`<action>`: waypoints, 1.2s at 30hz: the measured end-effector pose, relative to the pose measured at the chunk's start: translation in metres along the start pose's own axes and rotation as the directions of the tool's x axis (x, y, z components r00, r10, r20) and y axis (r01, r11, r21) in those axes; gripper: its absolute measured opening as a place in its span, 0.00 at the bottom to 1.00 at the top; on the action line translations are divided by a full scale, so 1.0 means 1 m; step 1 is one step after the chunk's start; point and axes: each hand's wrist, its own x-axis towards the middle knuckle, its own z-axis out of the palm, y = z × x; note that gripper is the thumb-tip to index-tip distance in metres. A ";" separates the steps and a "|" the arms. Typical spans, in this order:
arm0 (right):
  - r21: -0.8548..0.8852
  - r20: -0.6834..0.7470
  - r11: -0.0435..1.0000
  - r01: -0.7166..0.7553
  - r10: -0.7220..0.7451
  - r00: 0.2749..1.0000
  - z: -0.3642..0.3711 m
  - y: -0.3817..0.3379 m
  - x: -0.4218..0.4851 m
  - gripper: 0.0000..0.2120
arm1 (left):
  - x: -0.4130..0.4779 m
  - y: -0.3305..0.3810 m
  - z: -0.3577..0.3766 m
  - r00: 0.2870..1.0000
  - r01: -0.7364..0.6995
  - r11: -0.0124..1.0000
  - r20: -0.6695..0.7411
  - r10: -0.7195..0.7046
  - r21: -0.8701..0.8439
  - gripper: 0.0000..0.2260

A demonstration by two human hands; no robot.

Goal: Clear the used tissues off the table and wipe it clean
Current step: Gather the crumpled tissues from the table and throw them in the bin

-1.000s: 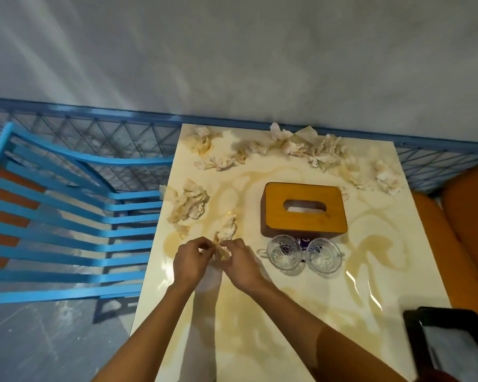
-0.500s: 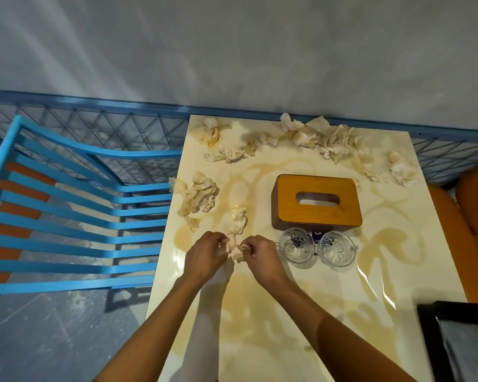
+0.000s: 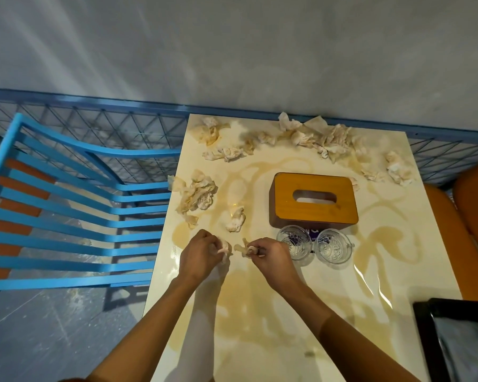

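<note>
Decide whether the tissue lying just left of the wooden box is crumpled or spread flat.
Crumpled: the tissue is a bunched, wrinkled wad with raised folds, not a flat sheet, on the stained table.

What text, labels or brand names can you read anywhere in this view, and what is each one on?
Purple item between the left glass cup and the right glass cup: white lettering, too small and blurred to read.
Wooden tissue box: no print visible.
Black device at the near right corner: nothing legible on its screen.
No other text shows.
</note>
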 end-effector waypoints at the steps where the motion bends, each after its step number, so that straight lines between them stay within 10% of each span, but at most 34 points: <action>1: 0.018 0.011 1.000 -0.018 0.017 1.000 -0.001 -0.001 0.000 0.05 | -0.001 0.001 -0.002 1.000 0.000 0.999 -0.018 -0.001 -0.049 0.07; 12: 0.051 -0.047 0.998 -0.027 0.029 0.998 -0.018 -0.007 -0.008 0.03 | -0.022 0.023 -0.022 0.980 0.190 0.837 0.052 -0.190 -0.513 0.07; 17: 0.136 -0.028 0.987 -0.082 0.086 0.996 -0.029 -0.002 -0.028 0.03 | -0.044 0.043 -0.020 0.960 0.278 0.572 0.210 -0.182 -0.772 0.12; 23: 0.254 0.006 0.951 -0.175 0.180 0.984 -0.061 0.013 -0.064 0.15 | -0.072 0.087 0.001 0.939 0.343 0.481 0.303 -0.161 -0.807 0.10; 36: 0.304 -0.090 0.917 -0.258 0.297 0.951 -0.174 0.101 -0.206 0.03 | -0.168 0.222 0.108 0.856 0.439 0.511 0.517 0.011 -0.739 0.10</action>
